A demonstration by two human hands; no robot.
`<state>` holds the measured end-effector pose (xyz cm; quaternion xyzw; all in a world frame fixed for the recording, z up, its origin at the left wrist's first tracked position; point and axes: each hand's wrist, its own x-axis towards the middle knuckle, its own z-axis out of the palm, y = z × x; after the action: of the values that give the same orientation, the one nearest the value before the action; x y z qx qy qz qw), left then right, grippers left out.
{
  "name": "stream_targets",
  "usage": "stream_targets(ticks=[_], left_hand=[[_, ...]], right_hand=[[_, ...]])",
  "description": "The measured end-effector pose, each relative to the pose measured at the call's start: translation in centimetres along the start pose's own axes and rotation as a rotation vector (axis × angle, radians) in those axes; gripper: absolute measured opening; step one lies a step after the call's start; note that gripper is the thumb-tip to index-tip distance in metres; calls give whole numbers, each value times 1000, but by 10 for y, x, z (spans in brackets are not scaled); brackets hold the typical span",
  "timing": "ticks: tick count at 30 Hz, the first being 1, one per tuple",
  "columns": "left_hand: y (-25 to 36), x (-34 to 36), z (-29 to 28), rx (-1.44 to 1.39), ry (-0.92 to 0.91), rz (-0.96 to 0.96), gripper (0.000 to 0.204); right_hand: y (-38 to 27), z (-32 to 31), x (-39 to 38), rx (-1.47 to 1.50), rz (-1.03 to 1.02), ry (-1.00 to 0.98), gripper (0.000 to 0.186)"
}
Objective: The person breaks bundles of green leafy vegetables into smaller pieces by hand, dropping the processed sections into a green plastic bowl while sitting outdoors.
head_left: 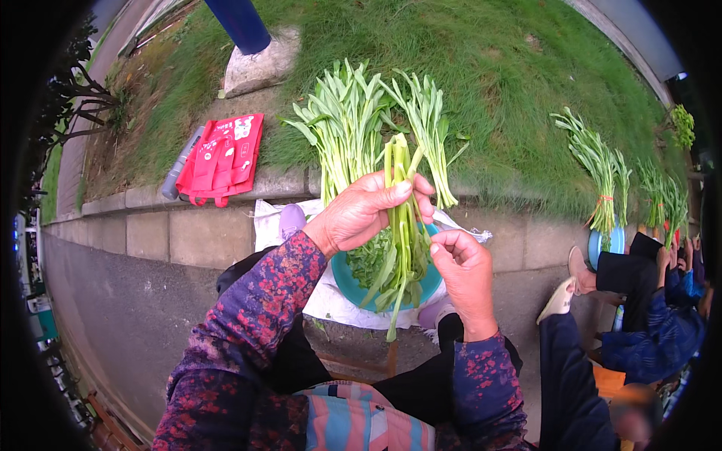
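Above the blue basin (347,284), your left hand (359,214) is clamped around the light, limp, easily bruised green stalk bundle (402,225) near its top, while your right hand (465,269) pinches one stem lower down.

Red cloth bag (223,156) lies on the stone kerb (150,197), grey tube-shaped thing (180,164) just beside it on its left. Blue pole (239,22) stands in a concrete base (259,64) on the grass (511,83). Another person (639,323) sits at right, w/ a bunch of greens (598,169) upright in a blue bowl (608,244).
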<state>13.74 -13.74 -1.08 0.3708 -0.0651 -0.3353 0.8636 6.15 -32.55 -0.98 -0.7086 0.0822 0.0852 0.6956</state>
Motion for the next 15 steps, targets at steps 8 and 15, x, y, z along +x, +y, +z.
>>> stream_targets(ticks=[8, 15], left_hand=[[-3, -4, 5, 69, 22, 18, 34], [-3, -4, 7, 123, -25, 48, 27]], right_hand=[[5, 0, 2, 134, 140, 17, 6], [3, 3, 5, 254, 196, 47, 6]])
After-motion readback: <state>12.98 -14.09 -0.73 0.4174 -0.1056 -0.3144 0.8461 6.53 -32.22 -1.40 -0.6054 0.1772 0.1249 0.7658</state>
